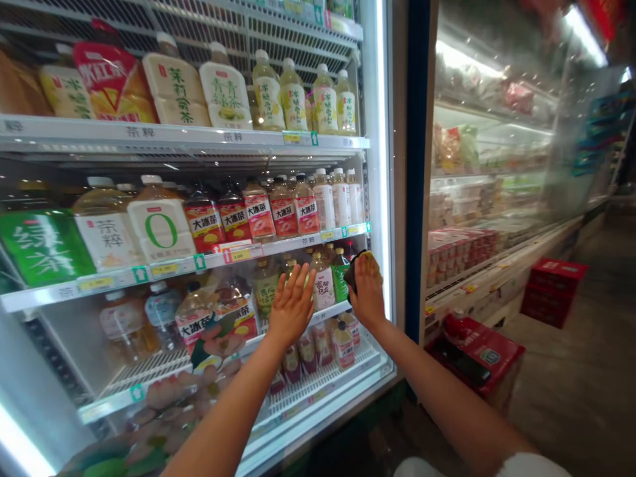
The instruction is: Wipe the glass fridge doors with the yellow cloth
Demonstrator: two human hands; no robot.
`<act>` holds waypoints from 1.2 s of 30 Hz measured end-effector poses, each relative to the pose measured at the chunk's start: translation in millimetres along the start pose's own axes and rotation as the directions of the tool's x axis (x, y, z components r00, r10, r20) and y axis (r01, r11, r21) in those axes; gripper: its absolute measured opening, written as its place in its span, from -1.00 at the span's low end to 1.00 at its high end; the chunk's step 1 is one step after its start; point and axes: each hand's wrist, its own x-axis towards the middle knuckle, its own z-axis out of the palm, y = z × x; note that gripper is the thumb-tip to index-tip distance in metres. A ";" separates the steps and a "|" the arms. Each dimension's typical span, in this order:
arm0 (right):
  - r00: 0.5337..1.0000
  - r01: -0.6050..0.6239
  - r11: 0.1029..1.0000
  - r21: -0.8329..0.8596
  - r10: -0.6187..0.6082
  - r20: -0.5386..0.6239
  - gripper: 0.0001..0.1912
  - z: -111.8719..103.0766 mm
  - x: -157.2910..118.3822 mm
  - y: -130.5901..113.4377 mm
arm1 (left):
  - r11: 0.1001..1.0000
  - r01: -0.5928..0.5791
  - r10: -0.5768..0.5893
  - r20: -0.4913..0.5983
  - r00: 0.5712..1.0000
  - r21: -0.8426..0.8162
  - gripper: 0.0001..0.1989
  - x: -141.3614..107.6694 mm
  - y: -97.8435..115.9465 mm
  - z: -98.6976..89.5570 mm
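Dark cloth (352, 270), some yellow showing at its upper edge, lies under the right hand (368, 288), near the right side of the glass door (318, 158). That hand holds it flat, fingers straight over it, not clenched. It seems pressed to the pane, though blur and reflections make contact hard to confirm.

Left hand (293, 301) bare and released, fingers extended, palm toward the glass, lower and to the left of the right hand.

Progress: cloth at the pane, so work there looks under way. No visible border between treated and untreated glass; share done or left can't be read.

Materials: cloth soft-looking, uneven in outline. Pane smooth and clear; labels legible through it. Beyond the hands, plastic bottles (325, 286), round-shouldered, screw-capped, wrapped in printed labels. Above the left hand, a shelf edge (268, 250), pale and straight, carrying price tags. Right of the right hand, a narrow bright light strip (382, 165). Farther out, below and right of that hand, a boxy red carton (504, 351) with a dark flat slab (462, 364) on top.
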 end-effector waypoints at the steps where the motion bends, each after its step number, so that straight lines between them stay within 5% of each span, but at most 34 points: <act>1: 0.997 0.055 0.998 -0.012 -0.054 0.050 -0.17 -2.8 1.3 1.8 | 1.000 -0.004 0.004 -0.003 1.000 0.001 -0.23 2.5 2.8 2.6; 4: 0.987 0.115 0.993 -0.013 -0.113 0.113 -0.20 -17.2 26.6 19.8 | 1.000 -0.015 0.015 -0.009 1.000 -0.007 -0.23 12.9 13.3 11.3; 9: 0.993 -0.101 0.994 -0.041 0.103 0.052 -0.22 -21.7 40.3 59.2 | 0.998 -0.054 0.054 -0.006 0.999 -0.029 -0.20 26.3 29.3 23.4; 11: 0.989 -0.138 0.990 -0.027 0.139 0.043 -0.21 -14.4 25.1 59.7 | 0.997 -0.070 0.069 -0.027 0.997 -0.013 -0.19 29.0 33.7 27.0; 14: 0.995 -0.029 1.000 -0.007 0.029 0.095 -0.18 -9.2 16.6 50.0 | 0.994 -0.108 0.108 -0.053 0.993 0.005 -0.19 34.3 39.7 32.1; 18: 0.990 0.073 0.996 0.047 -0.078 0.114 -0.15 -20.1 51.2 55.2 | 0.993 -0.118 0.117 -0.046 0.992 -0.009 -0.19 45.2 49.4 39.1; 21: 0.999 -0.040 0.995 0.095 0.038 0.026 -0.17 -23.9 66.8 72.8 | 0.993 -0.116 0.115 -0.040 0.993 -0.018 -0.19 51.4 57.3 44.7; 25: 0.980 -0.196 0.972 0.130 0.200 -0.018 -0.20 -17.1 54.2 81.1 | 0.991 -0.132 0.131 -0.048 0.990 -0.024 -0.17 57.4 66.1 53.3; 32: 0.991 -0.125 0.991 0.052 0.127 -0.041 -0.21 -27.3 95.0 85.9 | 0.988 -0.154 0.154 0.001 0.988 -0.019 -0.18 81.0 81.4 65.2; 36: 0.963 -0.252 0.968 0.020 0.252 -0.099 -0.23 -16.4 65.5 100.7 | 0.990 -0.140 0.140 0.006 0.990 -0.017 -0.17 85.8 90.0 69.2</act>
